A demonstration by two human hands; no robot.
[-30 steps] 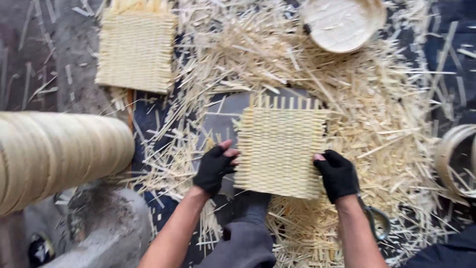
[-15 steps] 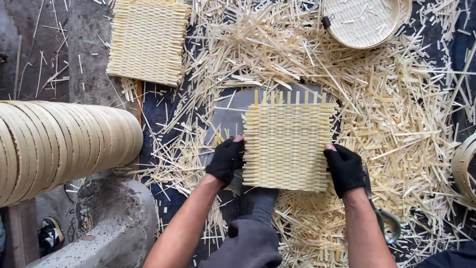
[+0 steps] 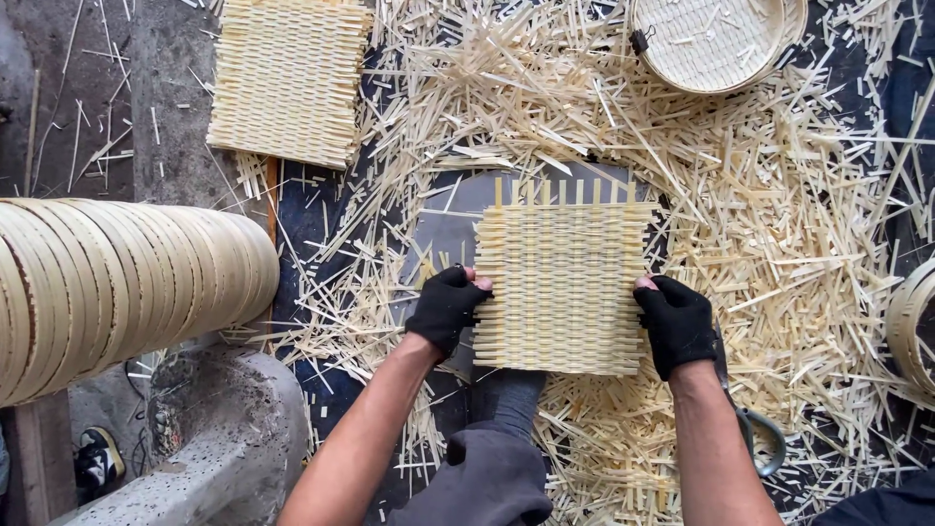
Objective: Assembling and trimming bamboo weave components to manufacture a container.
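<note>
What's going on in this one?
A person in black gloves holds a square woven bamboo mat by its side edges, left hand and right hand gripping it over a floor littered with bamboo strips. A second mat lies at upper left, a round woven tray at the top.

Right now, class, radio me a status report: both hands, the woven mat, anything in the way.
Left hand and right hand, gloved, grip woven mat by its side edges. Mat flat over grey slab. Loose bamboo strips all around.
</note>
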